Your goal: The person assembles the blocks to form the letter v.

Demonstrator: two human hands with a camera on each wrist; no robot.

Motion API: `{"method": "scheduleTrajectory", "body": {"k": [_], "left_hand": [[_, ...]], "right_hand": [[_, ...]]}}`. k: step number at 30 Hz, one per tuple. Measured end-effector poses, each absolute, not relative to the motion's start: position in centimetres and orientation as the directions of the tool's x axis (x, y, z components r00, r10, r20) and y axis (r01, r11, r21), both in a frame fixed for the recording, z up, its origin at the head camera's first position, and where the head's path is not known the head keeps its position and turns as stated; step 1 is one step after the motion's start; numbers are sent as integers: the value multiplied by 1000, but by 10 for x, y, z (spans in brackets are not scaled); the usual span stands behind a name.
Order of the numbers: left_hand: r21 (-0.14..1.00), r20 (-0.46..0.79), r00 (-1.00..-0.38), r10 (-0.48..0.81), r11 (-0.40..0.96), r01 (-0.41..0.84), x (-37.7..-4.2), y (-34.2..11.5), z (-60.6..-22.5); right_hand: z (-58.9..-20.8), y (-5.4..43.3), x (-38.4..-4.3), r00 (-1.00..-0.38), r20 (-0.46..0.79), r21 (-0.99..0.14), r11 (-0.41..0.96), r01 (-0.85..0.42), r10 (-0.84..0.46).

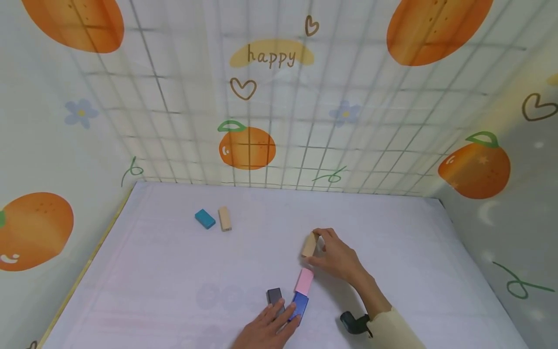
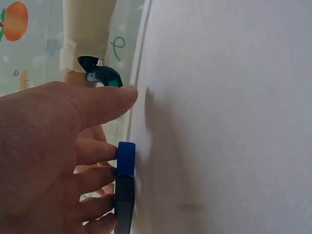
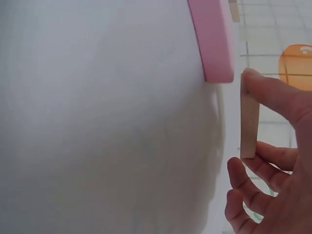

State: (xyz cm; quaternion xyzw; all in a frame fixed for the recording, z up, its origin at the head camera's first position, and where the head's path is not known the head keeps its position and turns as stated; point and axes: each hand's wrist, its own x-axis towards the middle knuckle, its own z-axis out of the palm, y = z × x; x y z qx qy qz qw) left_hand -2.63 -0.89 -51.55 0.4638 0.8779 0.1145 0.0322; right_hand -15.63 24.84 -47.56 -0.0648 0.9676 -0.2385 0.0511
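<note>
My right hand (image 1: pixel 340 257) pinches a plain wooden block (image 1: pixel 309 245) end to end, thumb at one end and fingers at the other. In the right wrist view that wooden block (image 3: pixel 249 124) shows off to one side of a pink block (image 3: pixel 214 44). On the table the pink block (image 1: pixel 304 281) lies end to end with a blue block (image 1: pixel 300 305). A dark grey block (image 1: pixel 274 295) lies to the left of the blue one. My left hand (image 1: pixel 268 329) rests its outstretched fingertips on the blue and dark grey blocks, its thumb held apart in the left wrist view.
Farther back on the left, a teal block (image 1: pixel 205 219) and another plain wooden block (image 1: pixel 224 218) lie side by side on the white table (image 1: pixel 152 271). A patterned curtain (image 1: pixel 187 140) stands along the table's back edge. A dark wrist camera (image 1: pixel 354 323) juts from the right sleeve.
</note>
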Motion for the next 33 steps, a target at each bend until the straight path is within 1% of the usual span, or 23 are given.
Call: {"method": "scheduleTrajectory", "body": {"k": [6, 10, 14, 24, 30, 33], "left_hand": [[231, 51, -565, 823, 541, 809, -26, -8, -515], [224, 79, -565, 822, 537, 813, -26, -8, -517], [237, 68, -567, 821, 539, 808, -27, -8, -520], [273, 29, -568, 823, 540, 796, -28, -7, -525], [266, 41, -560, 827, 531, 804, -28, -7, -523], [282, 27, -559, 829, 530, 799, -28, -7, -521]], "right_hand": [[-478, 257, -151, -985, -76, -454, 885, -102, -153], [-479, 260, -149, -985, -92, -460, 884, -86, -143], [-483, 262, -149, -984, -119, -471, 880, -61, -132], [-487, 261, -149, -979, -137, -497, 865, -66, -153], [-487, 261, -147, -974, -151, -492, 867, -74, -168], [-488, 262, -146, -973, -145, -489, 868, -85, -178]]}}
